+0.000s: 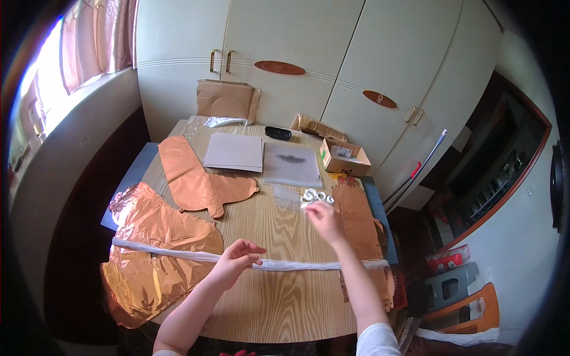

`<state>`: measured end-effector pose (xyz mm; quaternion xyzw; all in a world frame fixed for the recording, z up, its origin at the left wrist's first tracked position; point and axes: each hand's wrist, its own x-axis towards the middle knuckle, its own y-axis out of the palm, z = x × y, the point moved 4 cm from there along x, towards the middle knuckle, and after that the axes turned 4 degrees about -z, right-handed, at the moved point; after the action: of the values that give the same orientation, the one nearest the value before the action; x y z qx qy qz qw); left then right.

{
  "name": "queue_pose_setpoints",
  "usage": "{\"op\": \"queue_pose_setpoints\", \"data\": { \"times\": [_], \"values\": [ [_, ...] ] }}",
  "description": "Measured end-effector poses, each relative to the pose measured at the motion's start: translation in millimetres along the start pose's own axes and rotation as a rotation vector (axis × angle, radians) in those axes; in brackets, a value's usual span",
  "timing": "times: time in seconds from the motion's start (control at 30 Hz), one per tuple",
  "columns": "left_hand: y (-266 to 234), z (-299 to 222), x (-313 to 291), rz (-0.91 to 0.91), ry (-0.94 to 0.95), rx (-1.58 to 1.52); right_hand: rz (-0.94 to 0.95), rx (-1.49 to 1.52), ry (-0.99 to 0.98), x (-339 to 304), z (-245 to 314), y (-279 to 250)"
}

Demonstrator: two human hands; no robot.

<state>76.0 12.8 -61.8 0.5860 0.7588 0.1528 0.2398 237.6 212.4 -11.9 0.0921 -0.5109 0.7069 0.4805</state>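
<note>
My right hand [325,222] is closed in a pinch at the near edge of a small heap of white ribbon coils [314,196]. What its fingertips hold, if anything, is too small to make out. Lower and to the left, my left hand [238,261] has its fingers loosely bent and apart, holding nothing. Below it a long bundle of whitish strips [297,265] stretches across the table, partly hidden by the hand. The bundle's left end rests over a crumpled shiny copper foil balloon [160,222]. Beyond that lies a flat copper foil balloon [193,178].
On the wooden table [282,308] are grey card sheets [234,151], a clear plastic bag [291,165], a black tray [278,133] and an open cardboard box [346,159]. Stacked copper foil [356,216] lies along the right edge. A wooden chair [475,311] stands at right.
</note>
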Motion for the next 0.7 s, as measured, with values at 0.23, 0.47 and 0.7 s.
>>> {"op": "queue_pose_setpoints", "data": {
  "times": [0.23, 0.47, 0.7],
  "values": [
    [2, 9, 5, 0.118, 0.075, 0.084, 0.013, -0.437, -0.09, 35, -85, 16],
    [1, 10, 6, 0.101, 0.098, 0.096, 0.094, -0.472, -0.146, 19, -112, 43],
    [-3, 10, 6, 0.098, 0.076, 0.091, 0.042, -0.379, -0.038, 23, -91, 26]
  ]
}}
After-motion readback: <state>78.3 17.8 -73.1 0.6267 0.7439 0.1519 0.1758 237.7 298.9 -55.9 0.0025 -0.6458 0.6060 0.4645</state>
